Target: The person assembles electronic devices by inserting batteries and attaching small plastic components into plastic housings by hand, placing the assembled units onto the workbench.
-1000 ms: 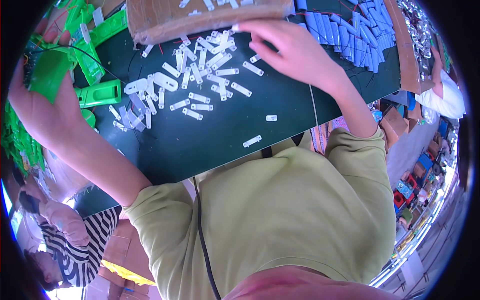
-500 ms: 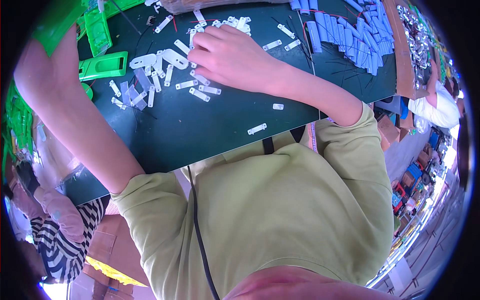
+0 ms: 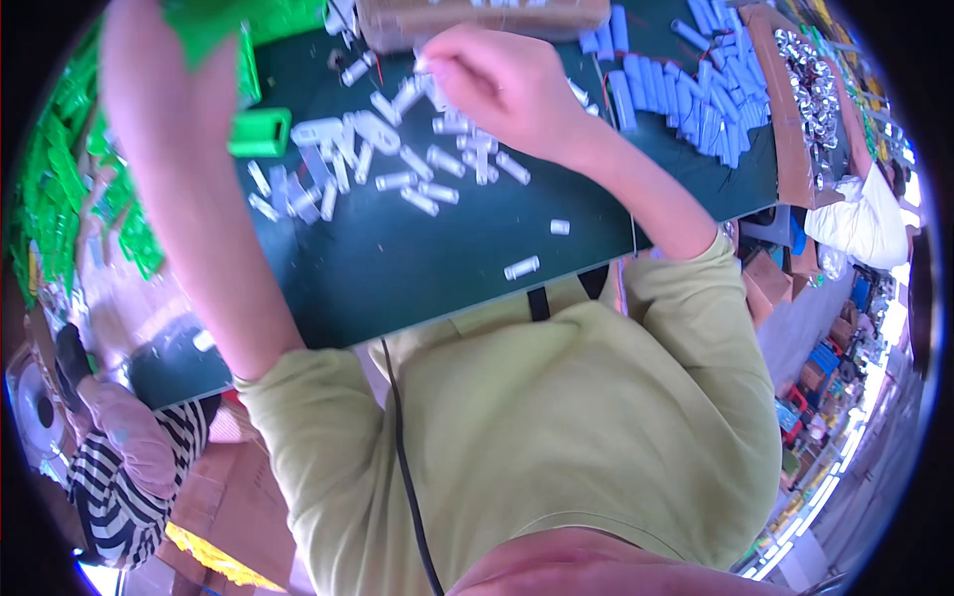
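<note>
My right hand [image 3: 502,89] is closed over the white parts at the far middle of the table, thumb and fingers pinched together. Something small and whitish shows at its fingertips, too blurred to name. Below and left of it lie several small white plastic strips [image 3: 419,201] with holes at the ends, and larger rounded white pieces [image 3: 376,131]. My left hand [image 3: 149,40] is raised at the upper left, smeared by motion, its fingers hidden. A bright green plastic piece [image 3: 214,22] is against it, but whether the hand grips it I cannot tell.
Blue cylinders with thin wires [image 3: 686,94] pile at the far right, beside a cardboard box of shiny metal parts [image 3: 807,109]. A wrapped brown package [image 3: 477,12] lies at the back. Green plastic parts [image 3: 60,189] heap at left. Co-workers sit at both sides.
My right hand has lifted off the strips, moving slightly right and farther back, its fingers now pinched. The left arm has swung right and farther away. The whole view has shifted a little.
</note>
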The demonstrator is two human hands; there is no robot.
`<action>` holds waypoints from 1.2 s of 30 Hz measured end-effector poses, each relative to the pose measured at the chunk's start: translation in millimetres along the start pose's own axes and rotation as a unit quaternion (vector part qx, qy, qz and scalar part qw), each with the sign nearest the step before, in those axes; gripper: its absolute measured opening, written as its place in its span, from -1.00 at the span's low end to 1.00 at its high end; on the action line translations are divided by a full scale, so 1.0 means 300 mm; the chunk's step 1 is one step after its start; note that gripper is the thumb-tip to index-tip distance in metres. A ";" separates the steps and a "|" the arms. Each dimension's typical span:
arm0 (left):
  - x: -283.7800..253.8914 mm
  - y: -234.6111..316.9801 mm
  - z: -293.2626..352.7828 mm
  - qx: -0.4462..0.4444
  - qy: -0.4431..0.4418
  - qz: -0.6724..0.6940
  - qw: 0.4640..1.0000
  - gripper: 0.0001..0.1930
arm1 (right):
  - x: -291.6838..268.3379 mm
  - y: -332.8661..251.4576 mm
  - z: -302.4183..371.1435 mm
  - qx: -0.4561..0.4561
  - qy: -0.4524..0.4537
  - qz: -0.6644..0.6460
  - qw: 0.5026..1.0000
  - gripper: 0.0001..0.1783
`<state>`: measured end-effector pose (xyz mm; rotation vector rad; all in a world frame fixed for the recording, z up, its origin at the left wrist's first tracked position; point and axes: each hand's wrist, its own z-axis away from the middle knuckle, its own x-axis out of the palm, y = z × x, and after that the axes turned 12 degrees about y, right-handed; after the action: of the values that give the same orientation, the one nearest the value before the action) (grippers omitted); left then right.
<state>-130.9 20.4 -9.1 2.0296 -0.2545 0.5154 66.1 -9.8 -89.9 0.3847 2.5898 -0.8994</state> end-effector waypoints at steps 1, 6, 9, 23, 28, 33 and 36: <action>0.005 -0.020 0.008 -0.043 0.017 -0.031 0.998 -0.74 | -0.029 -0.013 -0.026 0.124 0.018 -0.050 0.991 -0.91; 0.104 -0.022 0.093 -0.162 -0.049 -0.121 0.978 -0.63 | -0.097 -0.006 -0.268 0.228 0.233 -0.339 0.882 -0.87; 0.140 -0.042 0.133 -0.157 -0.050 -0.127 0.978 -0.59 | -0.108 -0.034 -0.319 0.269 0.252 -0.358 0.858 -0.86; 0.117 -0.066 0.108 -0.179 -0.053 -0.152 0.971 -0.51 | -0.197 -0.043 -0.345 0.190 0.166 -0.169 0.953 -0.88; 0.131 -0.065 0.122 -0.215 -0.049 -0.106 0.970 -0.50 | -0.115 0.052 -0.321 0.033 0.242 -0.112 0.963 -0.84; 0.136 -0.077 0.126 -0.222 -0.055 -0.103 0.968 -0.51 | -0.093 0.066 -0.310 0.006 0.228 -0.043 0.973 -0.86; 0.134 -0.078 0.124 -0.227 -0.042 -0.113 0.966 -0.52 | -0.081 0.071 -0.311 0.057 0.241 -0.073 0.966 -0.80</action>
<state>-77.0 0.9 -24.6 1.6068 -0.1713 0.2025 72.0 62.7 -23.0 0.5012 3.0484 -1.1269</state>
